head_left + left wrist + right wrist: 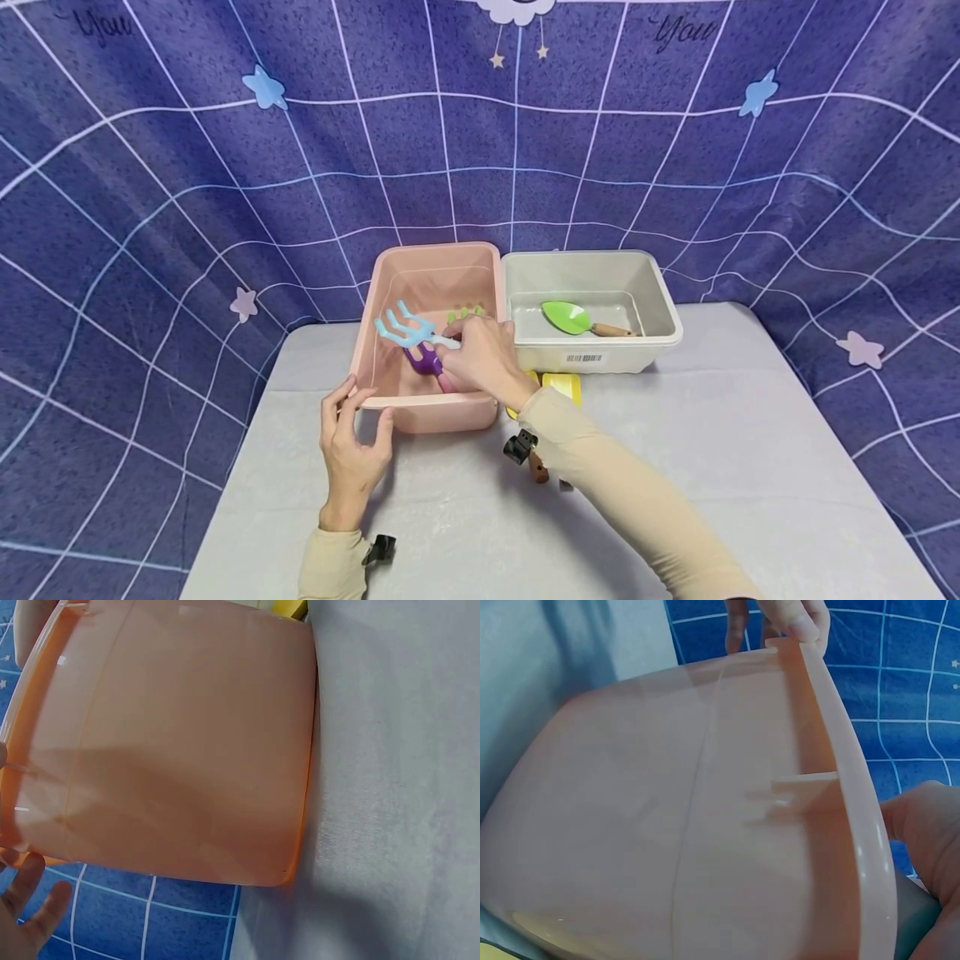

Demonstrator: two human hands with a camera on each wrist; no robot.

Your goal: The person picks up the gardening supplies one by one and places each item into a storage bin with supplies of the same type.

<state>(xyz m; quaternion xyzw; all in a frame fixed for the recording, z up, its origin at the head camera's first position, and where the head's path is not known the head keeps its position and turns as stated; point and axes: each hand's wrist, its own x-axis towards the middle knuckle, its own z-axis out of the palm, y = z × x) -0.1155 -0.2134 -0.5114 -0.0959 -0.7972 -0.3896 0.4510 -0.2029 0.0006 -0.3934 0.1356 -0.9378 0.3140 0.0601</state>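
Note:
A pink bin (438, 412) stands on the grey table (712, 467), and its wall fills the left wrist view (180, 742) and the right wrist view (667, 825). My right hand (480, 358) reaches into it and holds a light blue toy rake (405, 329) by its handle. A purple toy tool (422, 360) and a green toy rake (465, 314) lie inside. My left hand (352, 437) grips the bin's near left rim, thumb on top. Beside it a white bin (645, 342) holds a green trowel (573, 318).
Yellow items (562, 385) lie in front of the white bin, partly behind my right forearm. A small black and brown tool (525, 454) lies on the table under that arm. A purple grid cloth (225, 167) hangs behind and at both sides.

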